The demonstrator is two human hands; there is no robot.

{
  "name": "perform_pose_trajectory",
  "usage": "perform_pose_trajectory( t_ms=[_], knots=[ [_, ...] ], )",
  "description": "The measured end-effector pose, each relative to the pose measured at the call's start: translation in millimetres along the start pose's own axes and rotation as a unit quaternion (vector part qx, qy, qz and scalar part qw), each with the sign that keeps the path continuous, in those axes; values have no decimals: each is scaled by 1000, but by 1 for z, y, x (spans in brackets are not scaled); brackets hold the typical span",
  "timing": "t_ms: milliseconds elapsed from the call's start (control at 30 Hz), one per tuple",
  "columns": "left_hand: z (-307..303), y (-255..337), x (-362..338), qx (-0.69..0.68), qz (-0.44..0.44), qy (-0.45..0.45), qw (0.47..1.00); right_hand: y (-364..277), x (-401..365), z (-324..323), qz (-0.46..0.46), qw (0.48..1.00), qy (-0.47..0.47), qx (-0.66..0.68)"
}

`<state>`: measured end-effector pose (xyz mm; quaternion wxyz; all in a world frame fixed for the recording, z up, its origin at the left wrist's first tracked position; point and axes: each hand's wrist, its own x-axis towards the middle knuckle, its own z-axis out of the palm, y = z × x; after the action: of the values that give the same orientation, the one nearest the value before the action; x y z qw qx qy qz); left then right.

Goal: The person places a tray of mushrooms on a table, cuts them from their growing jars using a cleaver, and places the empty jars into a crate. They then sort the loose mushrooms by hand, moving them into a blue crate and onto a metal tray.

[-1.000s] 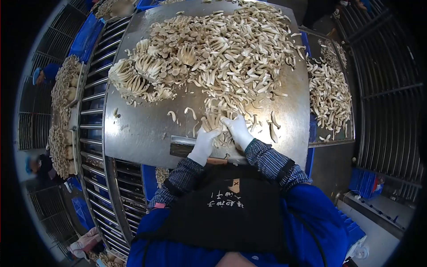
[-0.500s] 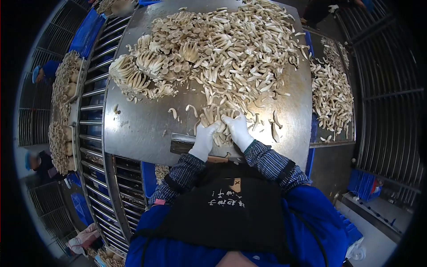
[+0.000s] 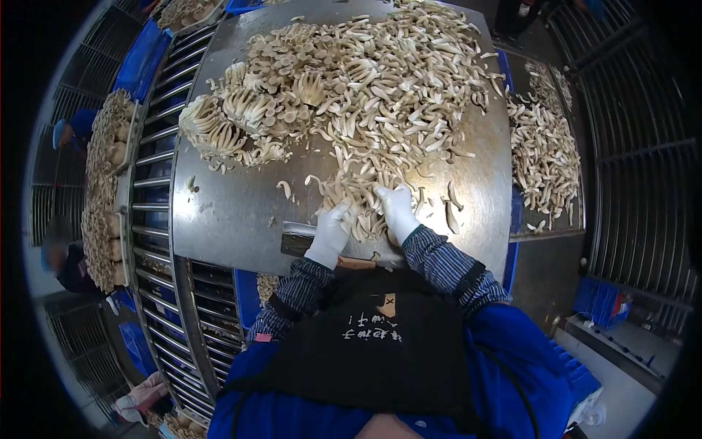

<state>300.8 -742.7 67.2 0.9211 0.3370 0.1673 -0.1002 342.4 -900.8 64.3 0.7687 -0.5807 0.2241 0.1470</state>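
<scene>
White gloves cover both hands at the near edge of a steel table (image 3: 227,212). My left hand (image 3: 331,228) is closed at the left side of a small bunch of mushrooms (image 3: 362,206). Across from it, my right hand (image 3: 397,208) has its fingers curled on the bunch's right side. Beyond the hands lies a big heap of loose mushrooms (image 3: 409,88), with uncut clusters (image 3: 212,128) at its left. A flat metal blade (image 3: 298,238) rests by my left wrist.
A roller conveyor (image 3: 153,183) runs along the left, with trays of mushroom clusters (image 3: 102,190) past it. More mushrooms (image 3: 545,154) lie on a surface at the right. Blue crates (image 3: 599,301) stand at the lower right. Co-workers (image 3: 73,130) are at the far left.
My hands have moved slightly apart, and the mushrooms between them look looser and more spread. My left hand has shifted a little left and toward me.
</scene>
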Motion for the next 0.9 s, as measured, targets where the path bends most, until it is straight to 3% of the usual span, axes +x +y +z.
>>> perform_pose_trajectory(
  t_ms=[67,133,200,267,333,367,433,467,500,533,600,633,667,733,767,800,900],
  knots=[
    [-11,-8,3,-11,-13,11,1000,25,8,9,-81,997,-16,7],
    [-10,-8,6,89,-80,2,993,30,2,17,-117,991,-39,42],
    [-26,-14,17,86,-45,6,995,20,-6,16,-1,997,-71,12],
    [-27,-9,26,82,-9,11,997,3,-20,18,25,996,-85,-8],
    [-11,5,32,180,101,205,957,-4,-27,18,35,998,-53,-17],
    [-28,5,45,121,75,212,967,-4,-24,16,30,999,-37,-13],
    [-12,13,38,150,54,158,975,4,0,6,-14,998,-66,4],
    [-7,18,34,181,32,103,978,10,7,1,-53,994,-85,-38],
    [-14,15,31,169,-58,57,982,11,12,-2,-93,987,-99,-79],
    [-15,11,27,171,-58,58,982,-3,8,2,-134,978,-111,-118],
    [-7,-7,22,23,-152,-44,987,-27,-16,12,-18,990,-84,-108],
    [17,-7,12,57,-115,12,992,-3,-2,7,-62,984,-82,-146],
    [17,-9,11,57,-116,13,992,20,11,2,-106,974,-77,-184],
    [11,-12,7,88,-48,32,994,10,-6,5,-99,968,-138,-184],
    [-14,-19,16,84,-95,84,988,27,5,-9,-92,954,-101,-267],
    [-20,-15,17,84,-94,85,988,28,6,-13,-91,954,-102,-267],
    [-30,-7,17,103,-113,104,983,36,2,-17,-106,975,-166,-100]
  ],
)
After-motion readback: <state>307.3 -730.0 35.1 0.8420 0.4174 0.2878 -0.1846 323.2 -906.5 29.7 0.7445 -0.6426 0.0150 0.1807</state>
